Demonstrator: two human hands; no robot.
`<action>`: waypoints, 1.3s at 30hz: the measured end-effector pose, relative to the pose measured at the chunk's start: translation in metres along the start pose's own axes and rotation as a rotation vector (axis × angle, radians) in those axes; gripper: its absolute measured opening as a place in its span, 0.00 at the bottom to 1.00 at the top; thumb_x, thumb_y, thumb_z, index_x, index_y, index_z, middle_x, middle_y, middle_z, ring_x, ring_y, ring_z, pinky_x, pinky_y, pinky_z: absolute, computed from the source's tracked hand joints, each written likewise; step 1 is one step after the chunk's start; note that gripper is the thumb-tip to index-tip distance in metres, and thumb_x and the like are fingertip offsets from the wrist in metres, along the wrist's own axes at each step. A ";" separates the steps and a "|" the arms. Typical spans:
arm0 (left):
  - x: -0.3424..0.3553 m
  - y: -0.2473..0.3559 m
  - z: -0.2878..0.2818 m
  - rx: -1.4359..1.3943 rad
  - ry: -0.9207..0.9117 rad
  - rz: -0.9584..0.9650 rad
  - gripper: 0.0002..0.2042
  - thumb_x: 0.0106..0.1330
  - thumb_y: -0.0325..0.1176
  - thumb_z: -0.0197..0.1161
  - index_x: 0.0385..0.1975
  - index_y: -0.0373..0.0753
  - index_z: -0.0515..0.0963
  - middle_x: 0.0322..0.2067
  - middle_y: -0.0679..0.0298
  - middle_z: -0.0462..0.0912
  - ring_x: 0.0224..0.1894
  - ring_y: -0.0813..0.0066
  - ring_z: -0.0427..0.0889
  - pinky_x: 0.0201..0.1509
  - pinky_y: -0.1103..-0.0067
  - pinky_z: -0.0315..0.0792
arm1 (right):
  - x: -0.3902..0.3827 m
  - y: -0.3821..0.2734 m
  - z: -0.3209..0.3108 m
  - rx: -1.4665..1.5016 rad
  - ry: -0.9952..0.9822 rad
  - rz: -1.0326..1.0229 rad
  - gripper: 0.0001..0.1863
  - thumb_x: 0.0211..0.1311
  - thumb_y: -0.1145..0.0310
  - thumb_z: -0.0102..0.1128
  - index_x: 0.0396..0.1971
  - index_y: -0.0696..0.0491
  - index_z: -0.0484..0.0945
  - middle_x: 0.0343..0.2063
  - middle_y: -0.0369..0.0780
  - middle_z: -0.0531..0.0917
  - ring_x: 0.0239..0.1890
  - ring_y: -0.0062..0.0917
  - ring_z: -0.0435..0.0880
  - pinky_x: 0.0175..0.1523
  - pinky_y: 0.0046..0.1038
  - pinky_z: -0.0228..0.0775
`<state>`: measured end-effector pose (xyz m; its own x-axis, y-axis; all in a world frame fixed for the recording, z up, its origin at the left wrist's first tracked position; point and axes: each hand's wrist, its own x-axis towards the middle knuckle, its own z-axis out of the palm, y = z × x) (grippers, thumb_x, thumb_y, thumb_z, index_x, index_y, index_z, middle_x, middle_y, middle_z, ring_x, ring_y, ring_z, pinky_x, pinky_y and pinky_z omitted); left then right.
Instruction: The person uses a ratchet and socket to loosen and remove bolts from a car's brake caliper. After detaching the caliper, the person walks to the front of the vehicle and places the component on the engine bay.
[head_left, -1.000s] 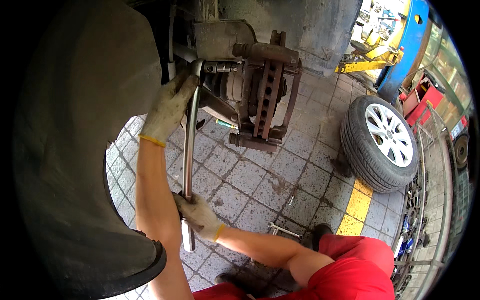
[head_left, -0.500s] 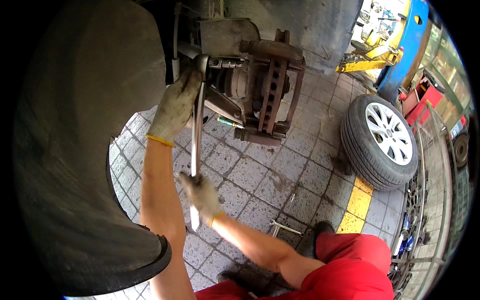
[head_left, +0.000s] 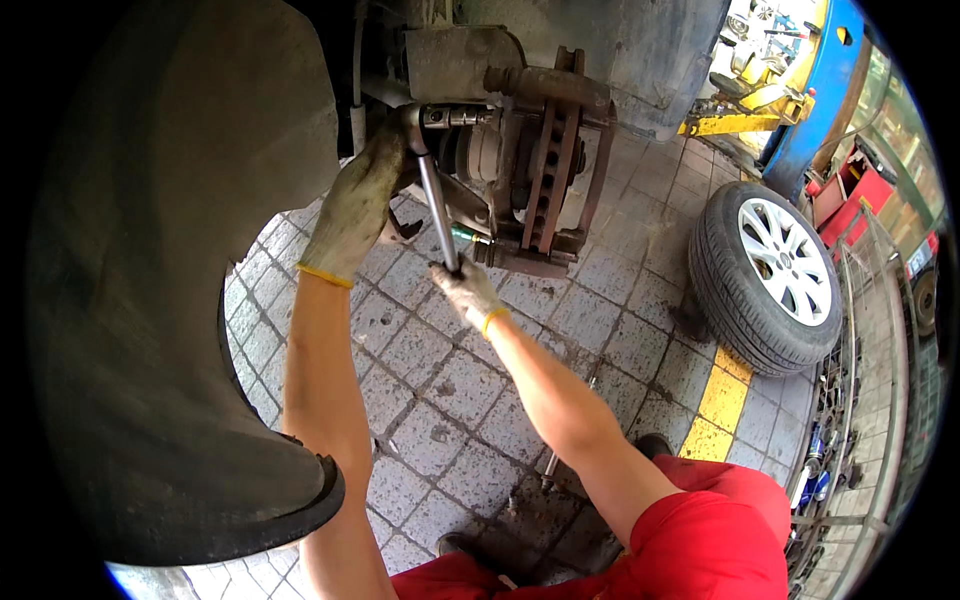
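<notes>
The person's gloved right hand (head_left: pixel 470 295) is closed round the lower handle of the ratchet (head_left: pixel 435 200), which slants up to its head beside the brake disc (head_left: pixel 553 180). The gloved left hand (head_left: pixel 350 205) is up at that head, its fingers too shadowed to tell whether they grip. A socket (head_left: pixel 455 117) runs sideways from the head to the brake's inner side. The wheel (head_left: pixel 765 275) lies tilted on the tiled floor (head_left: pixel 440 395), well apart to the right.
</notes>
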<state>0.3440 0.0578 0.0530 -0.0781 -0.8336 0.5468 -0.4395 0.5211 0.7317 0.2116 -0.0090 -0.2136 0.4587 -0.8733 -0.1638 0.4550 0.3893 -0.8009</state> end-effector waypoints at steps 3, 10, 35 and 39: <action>-0.020 0.017 -0.009 -0.119 0.060 -0.258 0.27 0.84 0.49 0.47 0.72 0.35 0.69 0.68 0.47 0.75 0.72 0.59 0.72 0.75 0.69 0.67 | -0.044 -0.011 0.027 -0.776 0.009 -0.003 0.27 0.63 0.63 0.75 0.57 0.56 0.73 0.35 0.40 0.84 0.22 0.18 0.74 0.22 0.21 0.73; -0.018 0.004 -0.021 0.050 -0.004 -0.233 0.40 0.77 0.67 0.47 0.72 0.34 0.68 0.63 0.50 0.79 0.63 0.62 0.79 0.69 0.71 0.72 | -0.146 0.052 0.085 -0.554 -0.051 0.251 0.26 0.66 0.56 0.73 0.55 0.54 0.75 0.29 0.34 0.81 0.20 0.15 0.72 0.22 0.19 0.70; -0.004 0.009 -0.008 -0.101 0.036 -0.414 0.43 0.75 0.72 0.44 0.75 0.41 0.66 0.68 0.43 0.72 0.69 0.52 0.76 0.64 0.64 0.78 | -0.168 0.072 0.092 -0.464 -0.023 0.110 0.17 0.74 0.56 0.64 0.47 0.53 0.74 0.26 0.32 0.78 0.20 0.13 0.72 0.19 0.18 0.67; -0.004 0.019 -0.024 -0.089 -0.132 -0.412 0.46 0.72 0.77 0.38 0.68 0.38 0.73 0.41 0.57 0.83 0.39 0.72 0.85 0.49 0.74 0.84 | -0.287 0.038 0.178 -0.417 -0.150 0.064 0.17 0.73 0.55 0.65 0.47 0.53 0.76 0.29 0.34 0.84 0.28 0.21 0.81 0.32 0.28 0.74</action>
<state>0.3577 0.0759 0.0744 -0.0284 -0.9884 0.1494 -0.3791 0.1489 0.9133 0.2329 0.3080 -0.0943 0.5954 -0.7874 -0.1597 0.0894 0.2625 -0.9608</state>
